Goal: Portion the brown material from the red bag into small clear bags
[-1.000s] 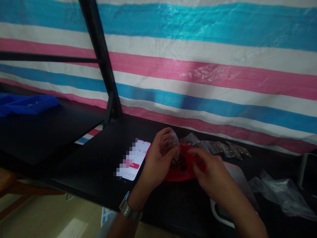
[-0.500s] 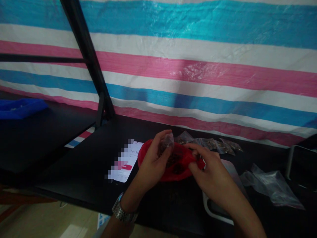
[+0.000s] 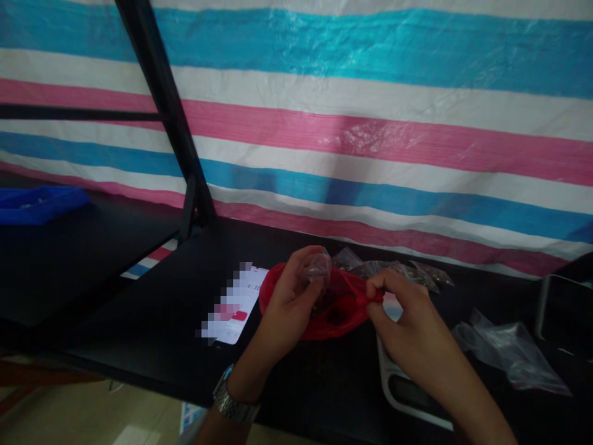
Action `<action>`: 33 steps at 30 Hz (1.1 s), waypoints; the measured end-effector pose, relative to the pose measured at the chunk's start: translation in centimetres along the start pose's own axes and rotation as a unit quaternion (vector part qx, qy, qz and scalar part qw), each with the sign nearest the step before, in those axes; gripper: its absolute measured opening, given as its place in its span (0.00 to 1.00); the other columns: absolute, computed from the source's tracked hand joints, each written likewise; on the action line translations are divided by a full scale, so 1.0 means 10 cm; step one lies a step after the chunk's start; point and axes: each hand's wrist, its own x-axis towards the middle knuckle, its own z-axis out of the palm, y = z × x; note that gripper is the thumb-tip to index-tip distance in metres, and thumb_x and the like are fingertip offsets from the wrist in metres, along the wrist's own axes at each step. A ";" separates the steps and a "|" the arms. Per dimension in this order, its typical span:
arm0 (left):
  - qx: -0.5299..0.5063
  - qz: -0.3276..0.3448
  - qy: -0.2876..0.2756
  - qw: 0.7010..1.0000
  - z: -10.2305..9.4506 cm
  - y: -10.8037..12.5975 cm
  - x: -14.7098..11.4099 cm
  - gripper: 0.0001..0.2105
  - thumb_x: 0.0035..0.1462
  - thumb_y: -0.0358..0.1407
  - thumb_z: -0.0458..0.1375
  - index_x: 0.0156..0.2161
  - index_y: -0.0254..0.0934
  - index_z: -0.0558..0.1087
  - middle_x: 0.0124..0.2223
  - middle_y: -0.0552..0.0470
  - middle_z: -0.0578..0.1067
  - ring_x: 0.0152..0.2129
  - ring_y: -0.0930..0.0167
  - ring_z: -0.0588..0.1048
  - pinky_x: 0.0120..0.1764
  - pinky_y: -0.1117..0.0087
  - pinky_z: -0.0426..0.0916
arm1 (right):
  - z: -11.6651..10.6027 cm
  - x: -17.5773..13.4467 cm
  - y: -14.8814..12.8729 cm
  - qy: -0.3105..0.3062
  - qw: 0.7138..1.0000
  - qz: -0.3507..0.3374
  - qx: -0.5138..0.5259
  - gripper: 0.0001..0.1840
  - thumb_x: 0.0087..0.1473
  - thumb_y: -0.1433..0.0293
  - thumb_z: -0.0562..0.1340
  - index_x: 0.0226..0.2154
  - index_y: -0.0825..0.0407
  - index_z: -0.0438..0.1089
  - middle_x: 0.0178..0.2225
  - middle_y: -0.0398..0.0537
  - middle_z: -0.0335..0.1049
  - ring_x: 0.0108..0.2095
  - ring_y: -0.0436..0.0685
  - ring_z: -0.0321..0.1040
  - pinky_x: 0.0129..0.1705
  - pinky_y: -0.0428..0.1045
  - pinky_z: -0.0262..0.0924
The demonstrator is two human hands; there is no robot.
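A red plastic bag (image 3: 340, 318) lies with its mouth open on the black table, dark small pieces inside it. My left hand (image 3: 296, 293) is closed around a small clear plastic bag (image 3: 319, 266) and hovers over the red bag's left part. My right hand (image 3: 401, 303) pinches the red bag's right edge and pulls it taut. Beneath my right forearm sits a flat scale (image 3: 393, 377) with a pale rim. What the clear bag holds is too dim to make out.
Several small filled zip bags (image 3: 393, 269) lie along the back. Empty-looking clear bags (image 3: 514, 349) are at right, near a dark framed device (image 3: 563, 315). A phone (image 3: 241, 309) lies left; a blue tray (image 3: 41, 204) stands on the far-left table, beyond a black post (image 3: 171, 111).
My right hand has moved slightly right and up, now pinching the red bag's edge and stretching it. My left hand stays nearly in place with the clear bag.
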 end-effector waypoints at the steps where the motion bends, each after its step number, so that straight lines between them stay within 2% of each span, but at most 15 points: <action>1: -0.006 0.003 -0.001 1.000 0.00 0.01 0.00 0.21 0.61 0.35 0.65 0.59 0.45 0.73 0.60 0.47 0.79 0.57 0.63 0.77 0.60 0.62 0.71 | -0.01 0.00 0.00 0.001 1.000 0.000 0.000 0.06 0.50 0.71 0.56 0.26 0.45 0.67 0.28 0.40 0.72 0.33 0.58 0.68 0.43 0.55 0.54; 9: -0.032 -0.004 -0.001 0.999 -0.01 0.00 -0.01 0.24 0.60 0.33 0.64 0.61 0.46 0.71 0.58 0.49 0.80 0.56 0.63 0.78 0.59 0.62 0.71 | -0.05 -0.01 0.00 0.014 1.000 0.003 -0.008 0.05 0.51 0.71 0.56 0.26 0.46 0.64 0.27 0.39 0.68 0.32 0.56 0.64 0.42 0.54 0.51; 14: -0.033 -0.047 0.005 0.998 -0.03 -0.03 -0.02 0.27 0.59 0.30 0.61 0.63 0.47 0.71 0.57 0.50 0.80 0.53 0.63 0.78 0.57 0.62 0.71 | -0.06 -0.01 0.01 0.011 1.000 -0.001 -0.017 0.05 0.50 0.71 0.56 0.26 0.46 0.65 0.27 0.39 0.69 0.31 0.56 0.65 0.42 0.54 0.51; 23: -0.080 -0.073 0.011 0.994 0.02 -0.06 0.00 0.31 0.51 0.27 0.61 0.62 0.46 0.72 0.56 0.51 0.79 0.51 0.63 0.78 0.53 0.64 0.70 | -0.09 -0.01 -0.01 -0.012 1.000 -0.003 -0.027 0.08 0.51 0.74 0.56 0.27 0.46 0.67 0.29 0.41 0.71 0.34 0.58 0.68 0.43 0.55 0.52; 28: -0.059 -0.066 0.020 0.996 0.04 -0.06 0.03 0.30 0.51 0.26 0.60 0.60 0.46 0.74 0.53 0.52 0.80 0.48 0.65 0.78 0.50 0.66 0.70 | -0.10 -0.02 0.00 -0.022 0.999 -0.015 -0.034 0.10 0.52 0.75 0.56 0.29 0.46 0.70 0.31 0.41 0.74 0.36 0.58 0.70 0.45 0.56 0.54; 30: -0.056 -0.060 0.022 0.996 0.06 -0.06 0.03 0.29 0.51 0.26 0.60 0.59 0.45 0.75 0.54 0.52 0.79 0.50 0.64 0.77 0.51 0.66 0.70 | -0.11 -0.03 0.00 -0.022 0.999 -0.026 -0.030 0.11 0.53 0.76 0.57 0.31 0.45 0.72 0.34 0.42 0.75 0.38 0.59 0.72 0.46 0.56 0.55; 33: -0.065 -0.049 0.027 0.996 0.08 -0.03 0.02 0.28 0.52 0.25 0.60 0.59 0.45 0.74 0.54 0.52 0.80 0.51 0.65 0.78 0.52 0.66 0.70 | -0.12 -0.05 -0.04 -0.008 0.999 -0.031 -0.002 0.13 0.57 0.74 0.59 0.40 0.43 0.76 0.43 0.44 0.78 0.47 0.61 0.74 0.52 0.58 0.58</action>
